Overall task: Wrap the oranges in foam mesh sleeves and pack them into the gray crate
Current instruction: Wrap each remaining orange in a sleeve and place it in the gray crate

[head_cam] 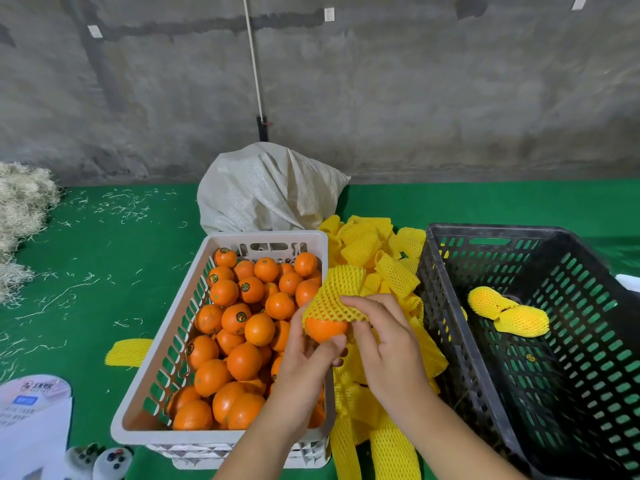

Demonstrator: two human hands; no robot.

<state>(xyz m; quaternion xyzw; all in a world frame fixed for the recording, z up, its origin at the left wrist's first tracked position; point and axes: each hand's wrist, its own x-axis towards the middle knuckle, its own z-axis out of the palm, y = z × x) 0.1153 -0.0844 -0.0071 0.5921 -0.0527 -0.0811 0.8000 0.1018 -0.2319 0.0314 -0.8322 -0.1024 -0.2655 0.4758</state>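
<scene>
Gripping orange [325, 329] from below, left hand [304, 358]; right hand [384, 344] pinches yellow mesh sleeve [337, 299] half over fruit, above white crate [221, 434] edge. Gray crate [450, 306] right holds two wrapped oranges [507, 311].

No writing here can be read: the printed sheet [33, 410] at the floor's near left edge is blurred, and the oranges' [239, 317] round stickers are too small.

I'm seeing the gray crate [519, 233] lying mostly open inside; two wrapped oranges [507, 311] are occupying its far floor.
</scene>
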